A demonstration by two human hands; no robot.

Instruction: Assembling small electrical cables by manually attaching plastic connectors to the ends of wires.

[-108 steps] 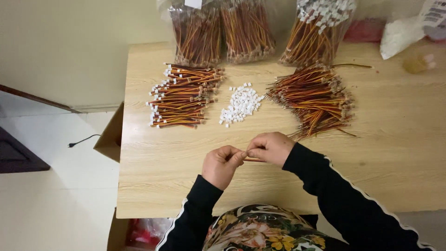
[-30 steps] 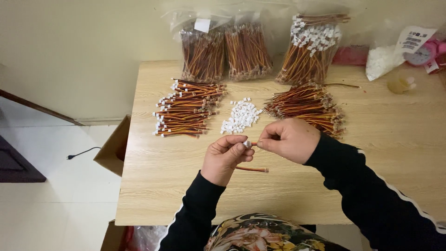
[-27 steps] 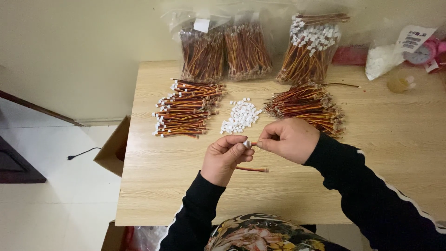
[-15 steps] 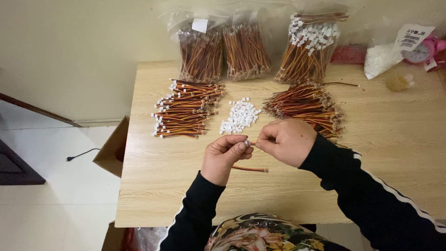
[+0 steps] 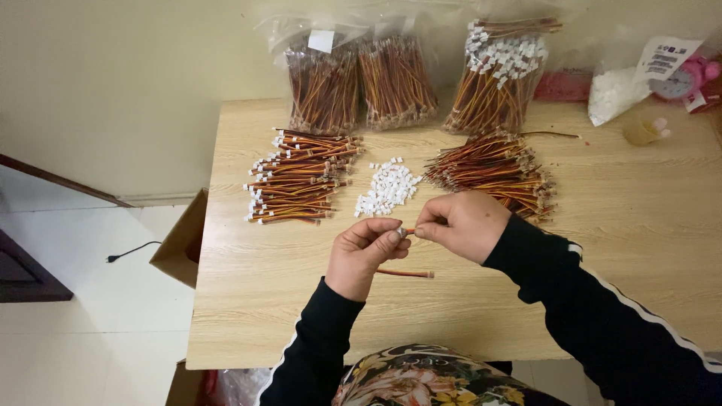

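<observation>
Both arms reach forward from the bottom of the view in black sleeves, the right one edged with a thin white stripe, and bend inward so the hands meet in front of the body. The left hand (image 5: 366, 254) is curled with its knuckles up, thumb and forefinger pinched together at the tip. The right hand (image 5: 465, 224) sits just beside it, fingers folded, its pinched fingertips (image 5: 421, 230) almost touching the left's.

On your wooden table (image 5: 662, 248) you have three clear bags of wire bundles (image 5: 398, 79) along the far edge; beside them sit a bag of white pieces (image 5: 613, 94) and a pink clock (image 5: 688, 75); a cardboard box (image 5: 180, 240) stands left
</observation>
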